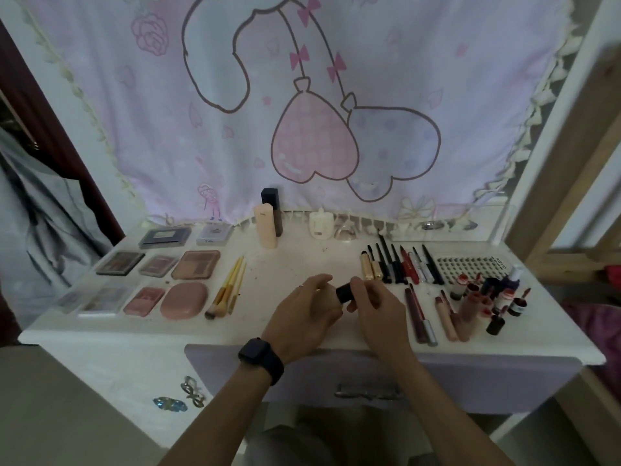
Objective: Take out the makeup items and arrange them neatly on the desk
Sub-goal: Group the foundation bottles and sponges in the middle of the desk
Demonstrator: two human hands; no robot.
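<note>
Both hands meet above the middle of the white desk (302, 260). My right hand (373, 307) pinches a small black makeup tube (343, 292) by its right end. My left hand (304, 314), with a black watch on the wrist, has its fingers curled round the tube's left end. Palettes and compacts (158, 280) lie in rows on the left. Three brushes (228, 287) lie beside them. Pencils and mascaras (400, 264) form a row on the right, with lip products and small bottles (477, 304) in front of them.
A cream bottle (265, 225) and a dark bottle (271, 210) stand at the back by the pink curtain (302, 112). A dotted sheet (470, 265) lies at the far right. The lilac drawer (369, 375) below the desk edge is closed. A wooden frame (571, 163) rises at the right.
</note>
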